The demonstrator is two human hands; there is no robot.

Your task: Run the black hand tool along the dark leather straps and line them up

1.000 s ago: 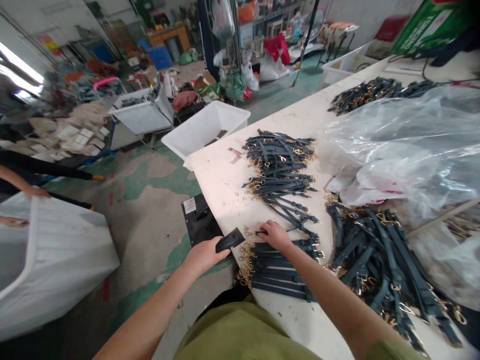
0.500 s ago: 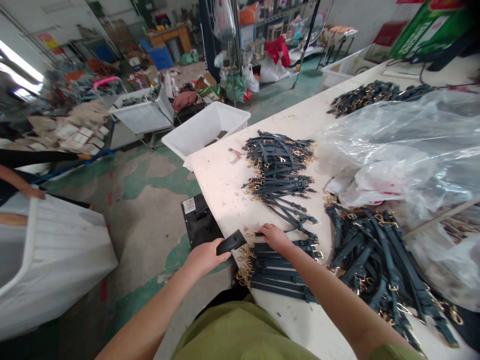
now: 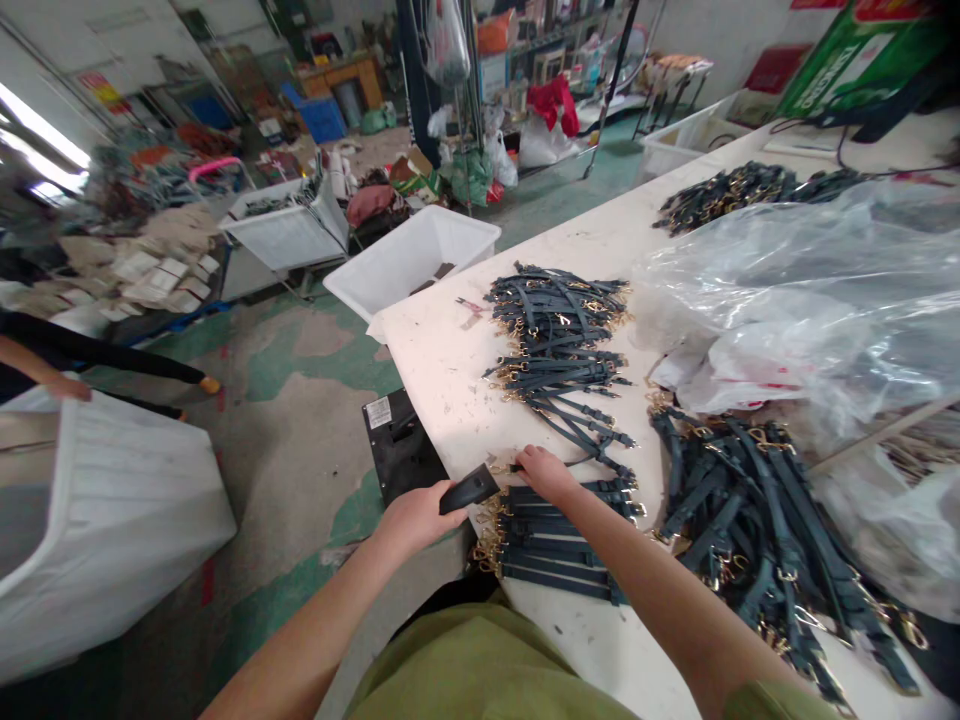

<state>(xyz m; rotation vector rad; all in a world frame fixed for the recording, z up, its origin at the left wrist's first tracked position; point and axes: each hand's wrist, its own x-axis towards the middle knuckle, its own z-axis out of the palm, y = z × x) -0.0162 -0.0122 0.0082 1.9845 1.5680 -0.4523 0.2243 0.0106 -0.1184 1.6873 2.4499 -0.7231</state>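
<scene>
**Head view**

1. Left hand (image 3: pixel 411 518): closed around the grip of a black tool (image 3: pixel 469 490). The tool's head points toward the right hand and sits at the table (image 3: pixel 442 360) edge.
2. Right hand (image 3: pixel 544 472): palm down, fingers curled onto the end of the top strap (image 3: pixel 581 462) in a row of straps (image 3: pixel 555 545). Whether it pinches the strap or only presses on it cannot be determined.
3. Progress, judged from the layout:
   - Done: the row of straps lies flat and parallel directly under and just nearer than the right hand, with the gold clasps lined up on the left-hand side.
   - Done, probably: the bundled straps (image 3: pixel 559 330) beyond the right hand lie in grouped stacks.
   - Left: a loose heap (image 3: pixel 750 520) to the right of the right hand is tangled and unsorted, and it is larger than the row.
4. Counts:
   - Tool: one.
   - Strap groups on the table: four, namely the row, the bundles, the loose heap and a far pile (image 3: pixel 750 185) well beyond the right hand.
   - Straps in the row: roughly eight. The overlap prevents an exact count.
   - Straps in the other groups: too many and too tangled to count.
   - Plastic bags (image 3: pixel 810 290): a crumpled mass beyond the loose heap; the number is not readable.
   - White bins on the floor: three, the nearest (image 3: pixel 112 520) well to the left of the left hand.
</scene>
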